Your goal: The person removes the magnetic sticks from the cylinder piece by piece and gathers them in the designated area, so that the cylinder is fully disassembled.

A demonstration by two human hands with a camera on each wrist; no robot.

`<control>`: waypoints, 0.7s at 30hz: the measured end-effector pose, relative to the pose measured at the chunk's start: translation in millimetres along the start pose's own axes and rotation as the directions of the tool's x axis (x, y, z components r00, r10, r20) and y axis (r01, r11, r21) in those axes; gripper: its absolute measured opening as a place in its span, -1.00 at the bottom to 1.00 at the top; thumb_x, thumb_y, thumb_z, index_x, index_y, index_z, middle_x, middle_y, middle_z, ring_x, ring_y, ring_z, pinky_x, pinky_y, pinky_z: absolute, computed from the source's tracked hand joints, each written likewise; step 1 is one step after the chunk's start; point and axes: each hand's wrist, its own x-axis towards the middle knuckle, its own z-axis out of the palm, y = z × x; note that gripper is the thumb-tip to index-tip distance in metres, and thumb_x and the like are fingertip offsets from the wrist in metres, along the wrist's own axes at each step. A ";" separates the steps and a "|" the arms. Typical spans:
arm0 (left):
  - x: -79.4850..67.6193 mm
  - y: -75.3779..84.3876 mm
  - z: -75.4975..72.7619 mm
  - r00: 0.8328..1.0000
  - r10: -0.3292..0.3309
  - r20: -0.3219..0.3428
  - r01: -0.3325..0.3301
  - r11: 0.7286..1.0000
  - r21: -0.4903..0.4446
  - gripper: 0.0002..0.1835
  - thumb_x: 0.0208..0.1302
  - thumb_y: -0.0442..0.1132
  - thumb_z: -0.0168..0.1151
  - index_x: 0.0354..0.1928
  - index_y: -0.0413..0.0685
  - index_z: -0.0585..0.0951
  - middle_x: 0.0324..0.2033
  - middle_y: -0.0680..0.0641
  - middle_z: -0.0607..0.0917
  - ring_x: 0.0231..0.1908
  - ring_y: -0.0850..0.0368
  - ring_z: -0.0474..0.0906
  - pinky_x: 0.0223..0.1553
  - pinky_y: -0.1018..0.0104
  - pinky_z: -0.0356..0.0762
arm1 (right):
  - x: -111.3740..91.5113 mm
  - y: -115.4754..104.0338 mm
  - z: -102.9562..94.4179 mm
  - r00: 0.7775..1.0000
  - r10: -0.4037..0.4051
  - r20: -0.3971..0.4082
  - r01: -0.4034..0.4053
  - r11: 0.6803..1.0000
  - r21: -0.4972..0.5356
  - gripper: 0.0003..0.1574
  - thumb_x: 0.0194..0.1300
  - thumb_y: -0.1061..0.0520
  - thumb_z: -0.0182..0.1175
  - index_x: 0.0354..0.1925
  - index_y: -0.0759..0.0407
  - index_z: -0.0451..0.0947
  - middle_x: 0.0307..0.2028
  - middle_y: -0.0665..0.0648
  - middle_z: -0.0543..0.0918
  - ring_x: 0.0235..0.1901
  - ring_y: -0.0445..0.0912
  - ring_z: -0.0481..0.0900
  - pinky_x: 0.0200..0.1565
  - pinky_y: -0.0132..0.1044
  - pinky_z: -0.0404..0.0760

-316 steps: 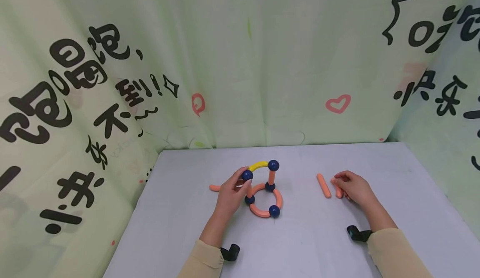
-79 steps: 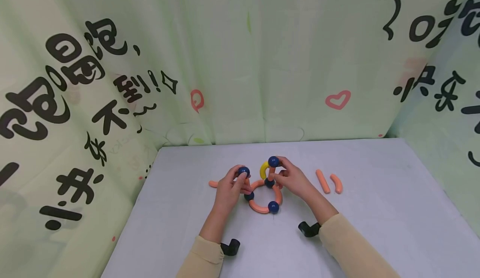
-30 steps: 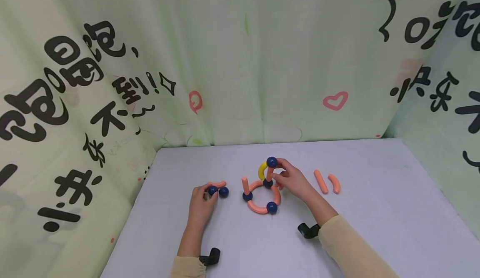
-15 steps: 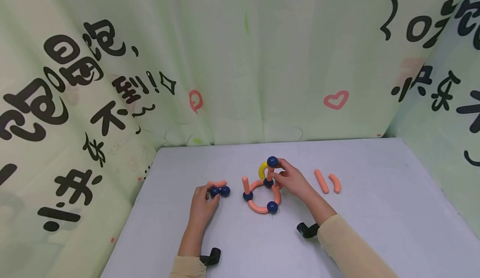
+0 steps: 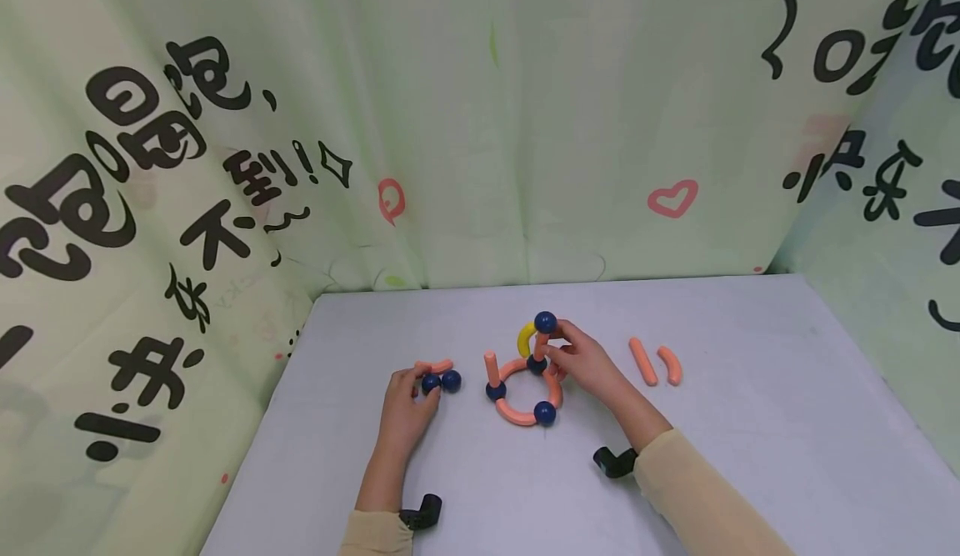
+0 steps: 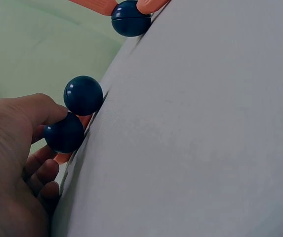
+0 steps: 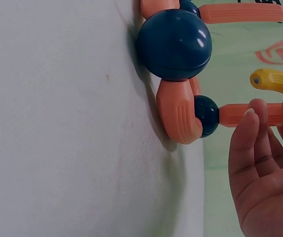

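Observation:
At the left of the group my left hand (image 5: 405, 406) pinches a dark blue ball (image 6: 64, 132) between thumb and fingers, low at the table. A second blue ball (image 5: 452, 381) sits right beside it, and an orange rod (image 5: 437, 366) lies behind both. My right hand (image 5: 588, 360) grips the upright orange rod (image 7: 230, 115) at the back of a ring (image 5: 517, 416) of curved orange rods and blue balls. On top of that rod is a blue ball (image 5: 545, 323), from which a curved yellow rod (image 5: 524, 341) hangs. Another upright orange rod (image 5: 491, 368) at the ring's left has a bare top.
To the right lie a straight orange rod (image 5: 642, 362) and a curved orange rod (image 5: 670, 366). All stand on a white-covered table (image 5: 510, 489), with a printed green curtain (image 5: 465, 122) behind. A black wrist camera (image 5: 615, 461) sits on my right wrist, another on my left.
The yellow rod, earlier bridging two top balls, now hangs from one. My left hand left the left upright rod, whose ball came off, and moved left. My right hand came from the loose rods.

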 end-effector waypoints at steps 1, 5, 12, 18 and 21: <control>-0.1 0.1 -0.3 1.000 -0.003 0.001 0.003 1.000 -0.010 -0.56 0.24 -0.17 0.35 0.18 0.06 0.59 0.15 -0.15 0.51 -0.02 -0.02 0.53 0.02 0.07 0.57 | 0.2 0.6 0.4 1.000 0.002 -0.001 -0.002 1.000 0.002 -0.51 0.44 0.06 0.17 0.28 -0.04 0.36 0.21 0.22 0.49 -0.39 -0.01 0.60 -0.30 -0.16 0.69; -1.5 2.8 -1.4 1.000 0.014 -0.023 -0.014 0.999 -0.032 -0.60 0.28 -0.15 0.33 0.16 0.10 0.60 0.17 -0.11 0.50 0.00 -0.01 0.54 0.07 0.07 0.57 | 1.2 3.5 1.8 1.000 0.025 -0.009 -0.025 1.000 -0.002 -0.54 0.44 0.06 0.15 0.26 -0.04 0.37 0.21 0.20 0.49 -0.38 -0.02 0.59 -0.31 -0.19 0.69; -11.0 27.6 -2.6 0.988 0.113 -0.103 -0.123 0.987 -0.099 -0.73 0.32 -0.19 0.29 0.05 0.08 0.67 -0.02 0.03 0.60 -0.24 0.16 0.47 -0.26 0.39 0.46 | 1.7 9.1 3.9 0.997 0.083 -0.008 -0.083 0.996 -0.013 -0.55 0.46 0.02 0.12 0.26 -0.05 0.40 0.23 0.16 0.49 -0.39 -0.02 0.58 -0.34 -0.21 0.65; -22.5 54.4 11.0 0.991 0.116 0.067 -0.106 0.986 -0.131 -0.63 0.36 -0.09 0.25 0.19 0.13 0.60 -0.02 0.12 0.64 -0.28 0.25 0.48 -0.28 0.49 0.49 | 1.5 8.5 5.7 0.991 0.135 0.000 -0.134 0.990 -0.034 -0.56 0.46 0.01 0.11 0.25 -0.04 0.44 0.19 0.14 0.52 -0.48 0.03 0.55 -0.46 -0.25 0.55; -24.3 60.9 23.0 0.985 0.078 0.151 -0.062 0.992 -0.108 -0.56 0.37 -0.01 0.24 0.27 0.20 0.54 0.08 0.13 0.62 -0.26 0.27 0.51 -0.26 0.45 0.54 | 2.6 8.8 7.0 0.989 0.145 -0.001 -0.145 0.989 -0.040 -0.57 0.46 0.02 0.10 0.25 -0.05 0.45 0.20 0.13 0.52 -0.47 0.02 0.54 -0.48 -0.28 0.52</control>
